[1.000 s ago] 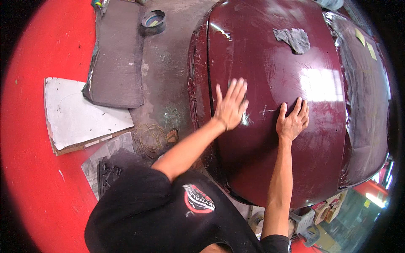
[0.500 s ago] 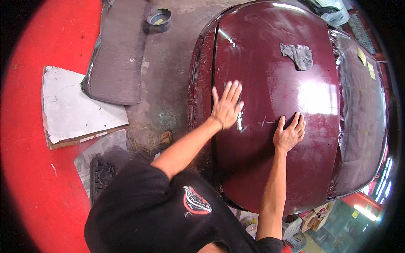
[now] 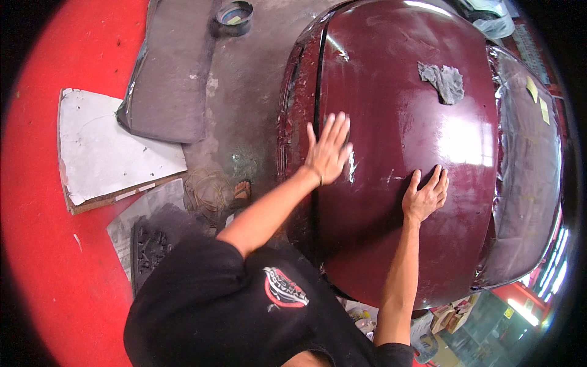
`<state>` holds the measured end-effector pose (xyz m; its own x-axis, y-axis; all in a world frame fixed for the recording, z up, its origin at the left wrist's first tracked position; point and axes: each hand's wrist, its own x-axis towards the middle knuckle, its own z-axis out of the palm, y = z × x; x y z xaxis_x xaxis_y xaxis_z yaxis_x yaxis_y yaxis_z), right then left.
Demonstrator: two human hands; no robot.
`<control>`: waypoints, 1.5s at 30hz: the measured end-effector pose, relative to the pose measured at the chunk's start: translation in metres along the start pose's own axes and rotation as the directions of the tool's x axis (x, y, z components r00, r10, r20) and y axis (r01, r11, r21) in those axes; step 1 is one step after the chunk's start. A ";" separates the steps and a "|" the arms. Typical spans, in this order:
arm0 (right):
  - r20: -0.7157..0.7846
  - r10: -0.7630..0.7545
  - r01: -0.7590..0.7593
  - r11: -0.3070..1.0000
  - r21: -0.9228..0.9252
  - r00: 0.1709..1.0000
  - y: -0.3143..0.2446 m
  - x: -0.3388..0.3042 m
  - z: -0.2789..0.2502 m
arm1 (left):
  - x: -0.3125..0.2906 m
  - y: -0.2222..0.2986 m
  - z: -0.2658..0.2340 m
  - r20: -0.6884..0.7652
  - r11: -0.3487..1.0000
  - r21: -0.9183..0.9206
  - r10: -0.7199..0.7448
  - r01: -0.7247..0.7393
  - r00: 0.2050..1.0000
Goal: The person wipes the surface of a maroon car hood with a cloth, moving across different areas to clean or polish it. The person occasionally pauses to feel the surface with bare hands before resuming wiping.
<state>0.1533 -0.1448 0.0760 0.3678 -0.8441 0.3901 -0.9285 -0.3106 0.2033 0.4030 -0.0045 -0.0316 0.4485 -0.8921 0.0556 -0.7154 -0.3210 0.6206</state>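
A dark maroon car hood (image 3: 379, 232) fills the middle, with pale smears and white light reflections. My left hand (image 3: 328, 150) lies palm down near the hood's left edge, beside the dark gap, fingers stretched and slightly blurred. Whether anything lies beneath that palm is hidden. Farther right, my right hand (image 3: 426, 197) rests on the hood with its fingers apart and a little bent, holding nothing. Beyond both hands a crumpled grey cloth (image 3: 445, 82) sits on the paint.
Covered in plastic sheeting, the windshield (image 3: 529, 165) borders the hood on the right. On the left are a dark grey panel (image 3: 171, 73), a white board (image 3: 116, 150) and a red floor area (image 3: 36, 244). A round dark container (image 3: 235, 19) stands at the far side; boxes (image 3: 452, 315) lie near right.
The car has shifted slightly right in view. Against the hood, my left hand has slid a little toward the gap at its left edge. My right hand keeps about the same spot.
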 end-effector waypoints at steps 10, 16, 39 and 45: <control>-0.012 -0.028 0.029 0.998 0.057 1.000 -0.009 0.006 0.001 | 0.159 -0.069 -0.034 -0.083 0.992 -0.035 -0.124 0.121 0.989; -0.016 0.001 0.000 0.998 0.060 1.000 0.000 0.001 0.000 | 0.000 -0.016 -0.005 0.004 0.998 -0.069 0.001 -0.001 1.000; -0.041 0.013 -0.011 0.998 0.054 0.999 -0.007 0.005 -0.006 | 0.101 0.032 -0.006 -0.068 0.961 0.151 0.244 -0.232 0.967; -0.067 0.006 -0.002 0.998 0.061 0.998 -0.015 0.008 -0.005 | 0.149 0.067 0.005 -0.174 0.969 0.205 0.177 -0.140 0.969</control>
<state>0.1707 -0.1442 0.0802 0.3648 -0.8149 0.4503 -0.9306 -0.3351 0.1475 0.4194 -0.1608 0.0147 0.4011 -0.8654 0.3002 -0.8656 -0.2510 0.4332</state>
